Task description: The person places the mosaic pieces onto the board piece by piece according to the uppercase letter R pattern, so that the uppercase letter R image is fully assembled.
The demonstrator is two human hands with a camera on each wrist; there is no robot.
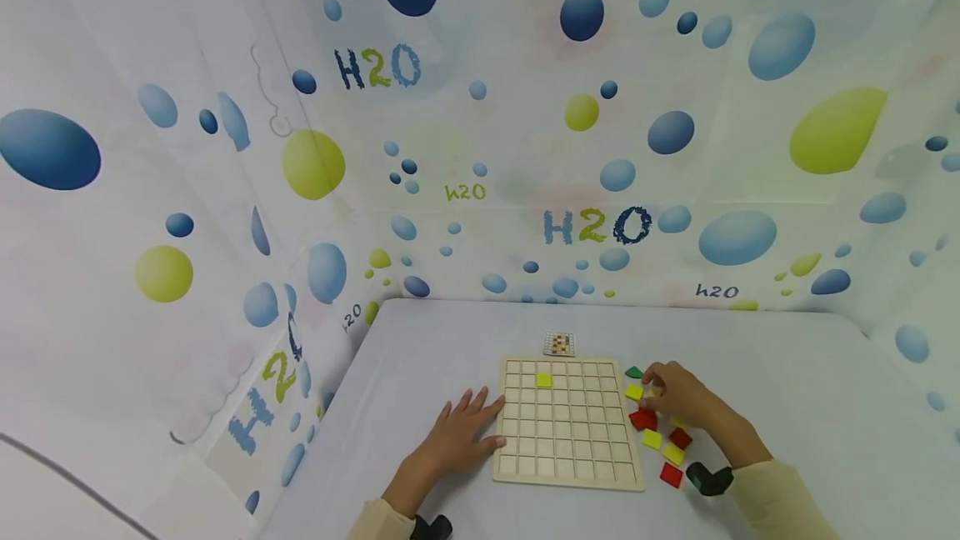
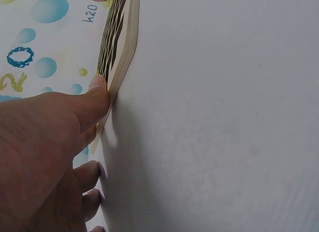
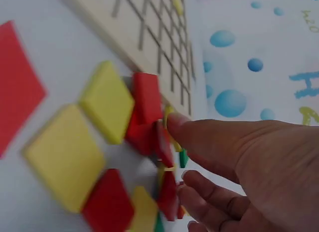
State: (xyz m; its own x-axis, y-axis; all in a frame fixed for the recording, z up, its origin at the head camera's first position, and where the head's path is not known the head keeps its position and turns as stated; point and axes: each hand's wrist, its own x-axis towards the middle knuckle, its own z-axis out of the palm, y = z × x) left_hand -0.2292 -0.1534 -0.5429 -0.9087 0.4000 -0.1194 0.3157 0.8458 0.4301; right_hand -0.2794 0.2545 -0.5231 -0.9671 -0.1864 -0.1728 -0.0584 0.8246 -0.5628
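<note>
A pale wooden grid board (image 1: 572, 486) lies flat on the table, with one yellow square tile (image 1: 543, 380) in its top row. My left hand (image 1: 465, 432) rests at the board's left edge, fingers spread; in the left wrist view its thumb (image 2: 97, 95) touches the rim. Over the loose tiles right of the board is my right hand (image 1: 681, 394). In the right wrist view its thumb and fingers stand apart, close to several red tiles (image 3: 147, 98) and yellow tiles (image 3: 67, 157). No tile is clearly held there. A green triangular tile (image 1: 633, 372) lies near its fingertips.
A small patterned card (image 1: 559, 344) lies just beyond the board's far edge. Nearest the right wrist is a red tile (image 1: 671, 475). White table cloth (image 1: 420, 348) surrounds the board, and a curtain printed with bubbles (image 1: 510, 148) hangs behind the table and at the left.
</note>
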